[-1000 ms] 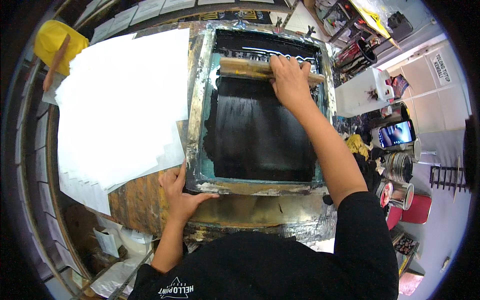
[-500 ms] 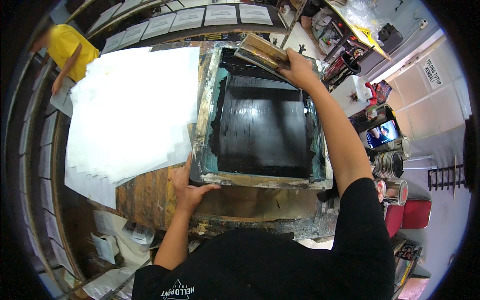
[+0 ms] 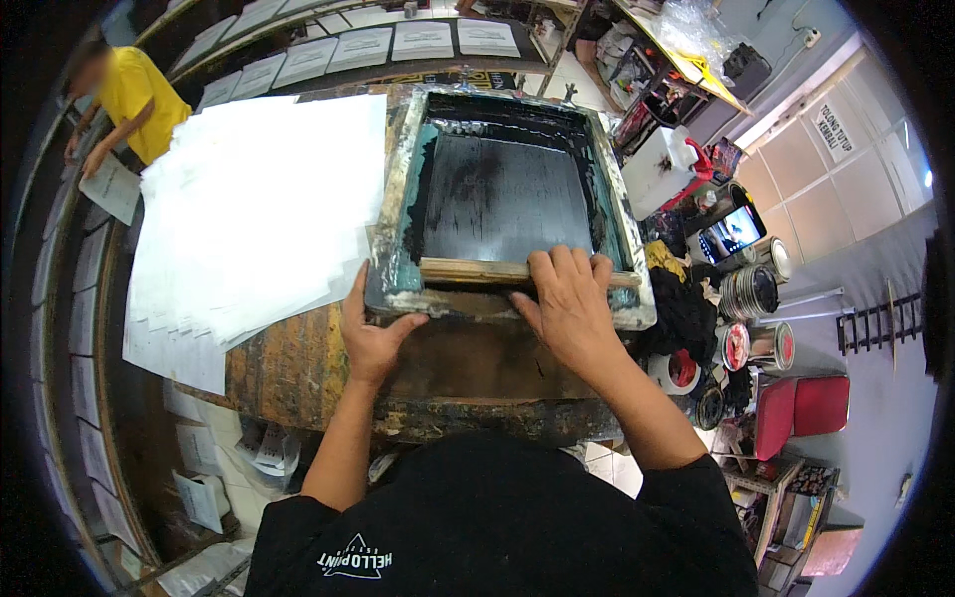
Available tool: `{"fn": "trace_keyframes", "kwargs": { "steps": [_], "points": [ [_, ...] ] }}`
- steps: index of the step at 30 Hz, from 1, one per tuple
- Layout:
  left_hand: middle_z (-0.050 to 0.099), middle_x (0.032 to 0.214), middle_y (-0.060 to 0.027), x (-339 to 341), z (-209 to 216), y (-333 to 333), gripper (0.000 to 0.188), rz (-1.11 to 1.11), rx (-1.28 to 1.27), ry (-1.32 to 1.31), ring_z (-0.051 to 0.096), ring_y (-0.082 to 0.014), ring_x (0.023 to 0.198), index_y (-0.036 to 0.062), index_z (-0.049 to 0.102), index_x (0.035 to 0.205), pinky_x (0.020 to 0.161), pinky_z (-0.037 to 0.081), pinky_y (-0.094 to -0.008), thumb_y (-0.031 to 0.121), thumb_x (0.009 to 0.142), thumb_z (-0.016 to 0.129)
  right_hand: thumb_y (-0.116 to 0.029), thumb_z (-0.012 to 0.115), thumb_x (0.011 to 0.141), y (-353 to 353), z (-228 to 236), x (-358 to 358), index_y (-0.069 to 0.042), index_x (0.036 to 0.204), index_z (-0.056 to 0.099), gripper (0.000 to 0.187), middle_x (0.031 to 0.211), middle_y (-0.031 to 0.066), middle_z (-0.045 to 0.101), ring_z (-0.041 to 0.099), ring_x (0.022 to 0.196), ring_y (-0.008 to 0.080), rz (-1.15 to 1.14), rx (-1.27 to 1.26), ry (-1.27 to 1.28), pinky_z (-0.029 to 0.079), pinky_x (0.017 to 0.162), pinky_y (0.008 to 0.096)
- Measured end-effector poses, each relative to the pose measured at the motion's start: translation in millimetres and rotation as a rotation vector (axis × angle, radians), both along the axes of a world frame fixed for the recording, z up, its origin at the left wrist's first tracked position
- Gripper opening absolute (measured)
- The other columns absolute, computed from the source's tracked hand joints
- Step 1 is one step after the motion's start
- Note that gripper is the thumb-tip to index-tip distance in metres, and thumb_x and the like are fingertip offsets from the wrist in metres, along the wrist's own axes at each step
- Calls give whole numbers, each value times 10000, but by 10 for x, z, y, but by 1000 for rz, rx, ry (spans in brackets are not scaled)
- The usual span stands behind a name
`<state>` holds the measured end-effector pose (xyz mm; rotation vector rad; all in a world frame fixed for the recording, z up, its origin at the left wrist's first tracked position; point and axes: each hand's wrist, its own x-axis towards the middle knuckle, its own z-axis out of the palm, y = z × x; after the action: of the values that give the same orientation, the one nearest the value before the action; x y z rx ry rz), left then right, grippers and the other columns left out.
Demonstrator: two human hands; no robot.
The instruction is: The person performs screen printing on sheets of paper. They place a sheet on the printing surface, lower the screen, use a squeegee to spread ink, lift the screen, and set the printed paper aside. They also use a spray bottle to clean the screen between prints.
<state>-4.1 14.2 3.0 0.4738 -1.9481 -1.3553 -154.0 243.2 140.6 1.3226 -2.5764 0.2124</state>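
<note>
A screen printing frame (image 3: pixel 391 224) lies before me, its mesh (image 3: pixel 507 199) coated with black ink and edged in teal. Across the near end of the mesh sits a wooden-handled squeegee (image 3: pixel 473 271). My right hand (image 3: pixel 572 308) is closed on it from the near side, fingers over the top and thumb in front. My left hand (image 3: pixel 370 338) holds the frame's near left corner, thumb along the near edge and a finger up the left side. Ink hides the squeegee's blade. Beside the frame on the left lies a wide stack of white paper sheets (image 3: pixel 254 219).
All this rests on a stained wooden table (image 3: pixel 288 373). Ink cans (image 3: pixel 746 294), a lit phone (image 3: pixel 729 234) and dark rags (image 3: pixel 681 308) crowd the right side. Printed sheets (image 3: pixel 423 40) lie on a rack behind. At far left a person in yellow (image 3: pixel 144 99) handles a sheet.
My right hand has brought the squeegee from the far end of the screen to its near end. The left hand stays at the corner. The person in yellow has raised a sheet.
</note>
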Motion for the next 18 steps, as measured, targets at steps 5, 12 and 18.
{"fn": "trace_keyframes", "kwargs": {
  "steps": [5,12,18],
  "points": [
    [560,1392,-212,-406,1072,64,995,18,97,215,578,-261,1245,-97,339,1540,1059,477,-391,312,826,898,-382,734,836,-124,569,-191,-100,1036,607,369,946,86,579,558,957,297,-44,-219,266,362,887,494],
    [520,1312,-274,-667,503,-155,1090,22,-104,-437,563,-369,1190,-103,142,1594,1023,474,-426,285,850,837,-525,666,906,-519,1287,-845,-92,831,656,439,792,98,674,652,840,317,21,-439,492,385,790,482],
    [510,1303,-365,-683,187,241,775,23,-377,-698,568,-499,1165,-123,449,1349,960,499,-539,231,782,841,-392,690,904,-636,1622,-868,-53,736,618,385,688,106,655,611,678,249,-29,-430,256,399,768,402]
  ]
}}
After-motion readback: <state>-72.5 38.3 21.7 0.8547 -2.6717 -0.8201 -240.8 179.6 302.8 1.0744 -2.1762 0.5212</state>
